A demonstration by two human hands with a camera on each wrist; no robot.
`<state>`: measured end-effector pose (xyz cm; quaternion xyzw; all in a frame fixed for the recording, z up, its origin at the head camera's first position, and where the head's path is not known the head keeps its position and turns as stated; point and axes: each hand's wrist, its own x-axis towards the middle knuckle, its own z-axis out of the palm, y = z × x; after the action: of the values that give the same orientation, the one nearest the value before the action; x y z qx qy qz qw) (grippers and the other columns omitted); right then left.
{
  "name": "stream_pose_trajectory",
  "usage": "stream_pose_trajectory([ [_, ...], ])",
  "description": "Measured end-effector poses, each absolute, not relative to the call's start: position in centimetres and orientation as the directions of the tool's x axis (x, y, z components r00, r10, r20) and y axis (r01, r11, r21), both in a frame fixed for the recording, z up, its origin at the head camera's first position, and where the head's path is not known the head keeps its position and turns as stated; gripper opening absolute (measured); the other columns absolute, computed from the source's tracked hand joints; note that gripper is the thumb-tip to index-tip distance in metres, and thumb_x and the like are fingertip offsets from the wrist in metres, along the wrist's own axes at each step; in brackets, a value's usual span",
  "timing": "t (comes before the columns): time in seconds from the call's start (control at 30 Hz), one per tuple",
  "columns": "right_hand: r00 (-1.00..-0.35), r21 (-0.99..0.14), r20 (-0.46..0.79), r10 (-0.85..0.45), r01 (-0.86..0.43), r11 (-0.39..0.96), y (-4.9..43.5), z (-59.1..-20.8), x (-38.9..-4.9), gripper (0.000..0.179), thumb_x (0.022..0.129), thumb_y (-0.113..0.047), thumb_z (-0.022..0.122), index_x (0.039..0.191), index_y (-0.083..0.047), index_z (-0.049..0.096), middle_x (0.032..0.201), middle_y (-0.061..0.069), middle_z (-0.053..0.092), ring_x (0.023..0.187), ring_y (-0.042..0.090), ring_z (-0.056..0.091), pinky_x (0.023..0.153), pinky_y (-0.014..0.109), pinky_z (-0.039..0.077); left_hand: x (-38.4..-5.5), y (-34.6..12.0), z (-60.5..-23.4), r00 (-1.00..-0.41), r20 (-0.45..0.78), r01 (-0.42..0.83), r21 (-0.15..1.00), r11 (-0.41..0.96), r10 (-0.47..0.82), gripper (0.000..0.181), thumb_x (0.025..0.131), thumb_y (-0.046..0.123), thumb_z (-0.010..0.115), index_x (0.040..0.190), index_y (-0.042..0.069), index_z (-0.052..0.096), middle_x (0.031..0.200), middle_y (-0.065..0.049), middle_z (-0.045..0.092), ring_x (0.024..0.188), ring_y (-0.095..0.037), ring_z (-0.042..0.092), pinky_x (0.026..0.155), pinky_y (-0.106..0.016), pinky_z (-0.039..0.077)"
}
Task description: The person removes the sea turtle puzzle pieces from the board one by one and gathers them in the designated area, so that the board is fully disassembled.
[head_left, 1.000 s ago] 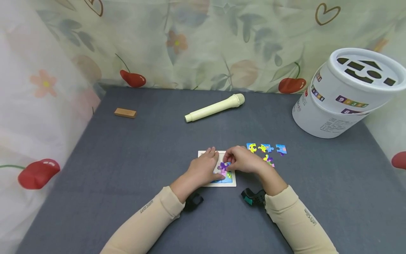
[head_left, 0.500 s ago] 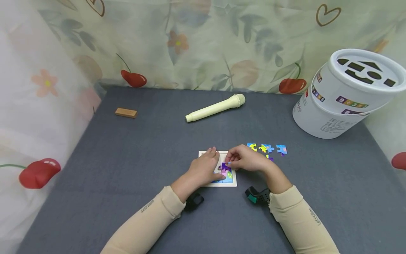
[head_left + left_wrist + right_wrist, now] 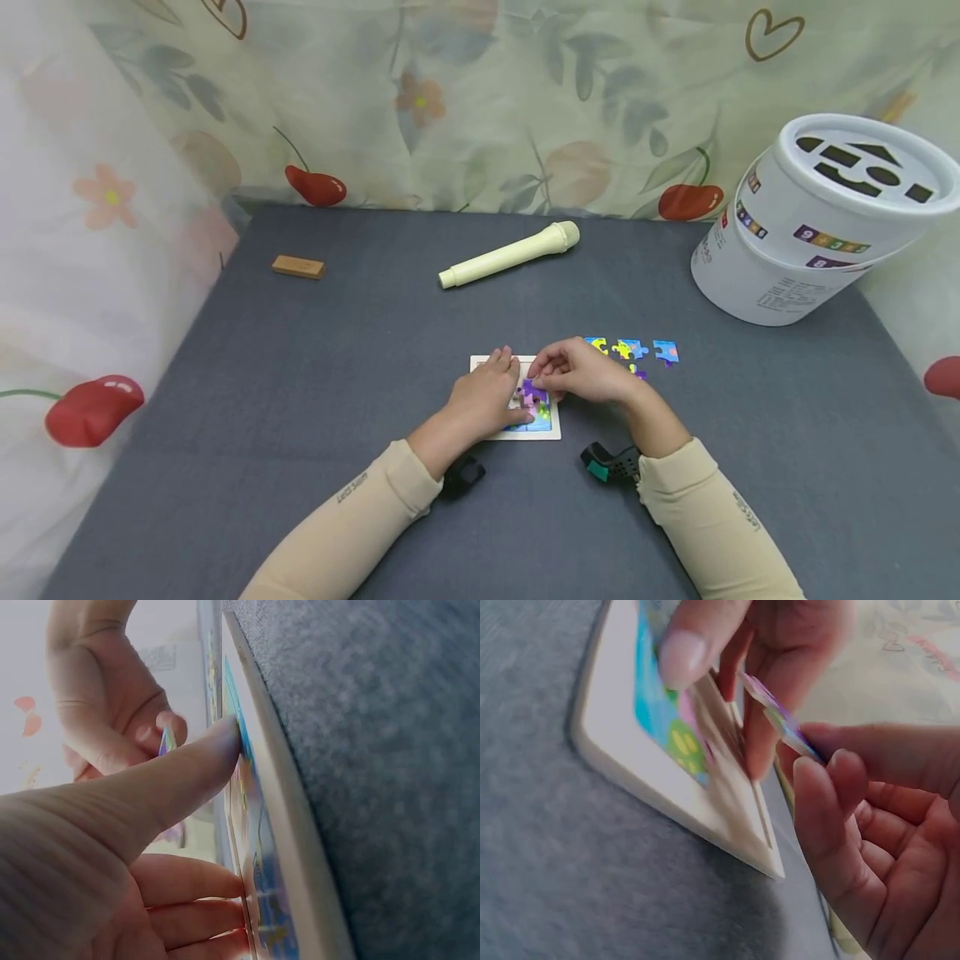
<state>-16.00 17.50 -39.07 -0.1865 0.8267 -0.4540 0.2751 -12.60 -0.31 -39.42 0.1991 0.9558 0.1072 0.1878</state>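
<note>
My right hand (image 3: 585, 372) pinches a purple jigsaw piece (image 3: 776, 716) between thumb and fingers. The piece is tilted, held just over the wooden puzzle tray (image 3: 604, 739) in the right wrist view. My left hand (image 3: 480, 400) lies spread across the tray's left side, its thumb (image 3: 199, 765) pressing on the blue puzzle pieces at the near edge, its other fingers reaching over the tray. Fitted pieces with blue, pink and yellow-green print (image 3: 682, 746) fill the near right corner; the left hand hides much of the rest.
Several loose jigsaw pieces (image 3: 665, 351) lie right of the tray, one partly behind my right wrist. A cream toy microphone (image 3: 510, 257) lies farther back. At the left is a wooden block (image 3: 297, 267); a white lidded bucket (image 3: 798, 242) stands at the back right.
My right hand has shifted slightly up and to the right, and the purple piece in its fingers has changed its tilt. The left hand has stayed in place on the tray.
</note>
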Motion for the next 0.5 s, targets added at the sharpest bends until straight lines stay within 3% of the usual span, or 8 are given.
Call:
stream_pose_trajectory([
  [0.17, -0.825, -0.862, -0.269, -0.496, -0.023, 0.506, 18.4, -38.9, -16.2, 0.017, 0.086, -0.008, 0.065, 0.095, 0.006, 0.064, 0.075, 0.007, 0.062, 0.061, 0.010, 0.057, 0.061, 0.027, 0.054, -12.6, -0.3, -39.5, -0.850, -0.324, 0.335, 0.277, 0.901, 0.416, 0.081, 0.083, 0.048, 0.065, 0.145, 0.005, 0.033, 0.155, -0.010, 0.022, 0.144, -0.021, 0.019, 0.111, -0.040, 0.032],
  [0.5, -0.853, -0.859, -0.299, -0.428, 0.046, 0.509, 23.6, -38.9, -16.4, 0.022, 0.082, -0.011, 0.070, 0.091, 0.009, 0.064, 0.070, 0.001, 0.066, 0.061, 0.009, 0.062, 0.061, 0.030, 0.055, -12.6, -0.4, -39.7, -0.851, -0.297, 0.357, 0.280, 0.891, 0.434, 0.082, 0.083, 0.048, 0.065, 0.144, 0.003, 0.034, 0.154, -0.012, 0.024, 0.143, -0.021, 0.021, 0.113, -0.037, 0.029],
])
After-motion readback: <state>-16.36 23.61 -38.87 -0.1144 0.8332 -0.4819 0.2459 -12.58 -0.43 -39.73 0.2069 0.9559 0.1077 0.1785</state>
